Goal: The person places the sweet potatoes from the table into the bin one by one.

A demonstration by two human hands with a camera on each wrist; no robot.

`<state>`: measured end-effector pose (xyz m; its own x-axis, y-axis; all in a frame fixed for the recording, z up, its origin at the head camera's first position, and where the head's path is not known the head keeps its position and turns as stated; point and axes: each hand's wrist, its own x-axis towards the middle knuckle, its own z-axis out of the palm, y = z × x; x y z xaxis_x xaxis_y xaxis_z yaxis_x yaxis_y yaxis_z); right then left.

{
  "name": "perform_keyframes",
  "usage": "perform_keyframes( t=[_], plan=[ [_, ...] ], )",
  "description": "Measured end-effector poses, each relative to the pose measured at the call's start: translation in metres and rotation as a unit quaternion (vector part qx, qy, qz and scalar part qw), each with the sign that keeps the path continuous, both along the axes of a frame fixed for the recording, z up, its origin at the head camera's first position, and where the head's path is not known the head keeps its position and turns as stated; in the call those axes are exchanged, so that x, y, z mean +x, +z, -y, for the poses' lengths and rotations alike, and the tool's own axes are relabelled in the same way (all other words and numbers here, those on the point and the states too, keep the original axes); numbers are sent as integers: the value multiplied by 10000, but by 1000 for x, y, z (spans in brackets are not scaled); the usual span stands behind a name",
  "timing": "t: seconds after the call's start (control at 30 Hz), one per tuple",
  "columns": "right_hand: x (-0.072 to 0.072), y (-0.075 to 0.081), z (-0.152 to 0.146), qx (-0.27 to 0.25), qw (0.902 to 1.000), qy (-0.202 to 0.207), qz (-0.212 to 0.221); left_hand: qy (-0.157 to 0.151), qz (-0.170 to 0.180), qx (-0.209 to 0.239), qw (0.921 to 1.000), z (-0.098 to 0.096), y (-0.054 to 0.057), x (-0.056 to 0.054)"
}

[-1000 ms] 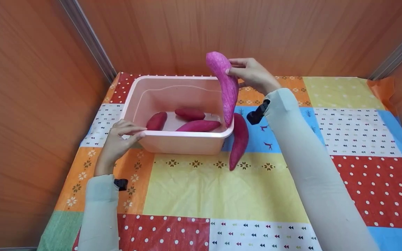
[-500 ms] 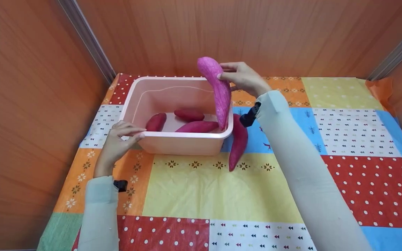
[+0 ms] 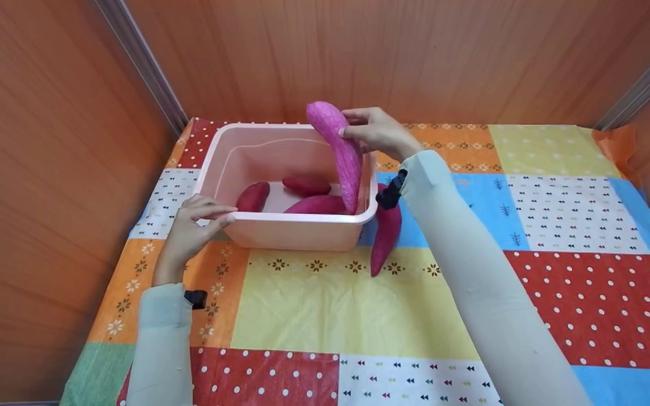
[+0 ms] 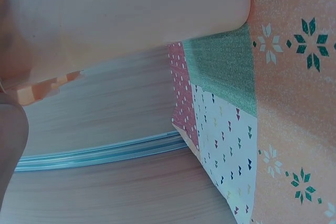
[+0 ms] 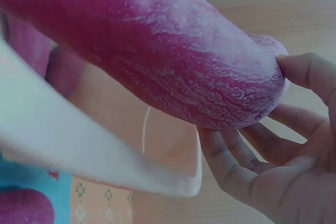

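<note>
My right hand (image 3: 378, 131) grips a long, curved pink-purple sweet potato (image 3: 336, 146) near its upper end. It hangs tilted over the right part of a pink plastic bin (image 3: 297, 232), its lower tip inside. In the right wrist view, thumb and fingertips press the wrinkled skin of the sweet potato (image 5: 199, 66) from opposite sides. My left hand (image 3: 189, 231) pinches the bin's rim at the front left corner. Inside the bin lie three darker sweet potatoes, one at left (image 3: 253, 196), one at the back (image 3: 307, 185) and one in front (image 3: 316, 204), partly hidden by the held one.
Another sweet potato (image 3: 386, 239) lies on the patchwork tablecloth (image 3: 359, 316), against the bin's right side. Wooden panels (image 3: 359, 51) stand behind and at both sides. The left wrist view shows mostly the bin's wall (image 4: 126, 14) and cloth.
My right hand has moved left and a little down, carrying the sweet potato from above the bin's right rim to over its inside. The left hand has stayed on the rim.
</note>
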<state>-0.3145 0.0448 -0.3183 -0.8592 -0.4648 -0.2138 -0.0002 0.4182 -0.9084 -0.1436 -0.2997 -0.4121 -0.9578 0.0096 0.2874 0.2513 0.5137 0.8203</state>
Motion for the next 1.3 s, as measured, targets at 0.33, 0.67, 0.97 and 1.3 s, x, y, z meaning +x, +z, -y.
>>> perform_keyframes(
  t=[0.33, 0.67, 0.97, 1.3],
  plan=[
    [1, -5, 14, 73, 9998, 156, 62, 56, -32, -25, 10000, -2, 1, 0],
    [1, -12, 21, 208, 9991, 367, -47, -23, -49, -125, 9999, -4, 1, -2],
    [1, -14, 24, 302, 9981, 536, -59, 41, 76, -130, 9999, -6, 3, 0],
    [2, -16, 27, 449, 9965, 685, 139, 142, 6, -170, 9998, -17, 15, 7]
  ],
)
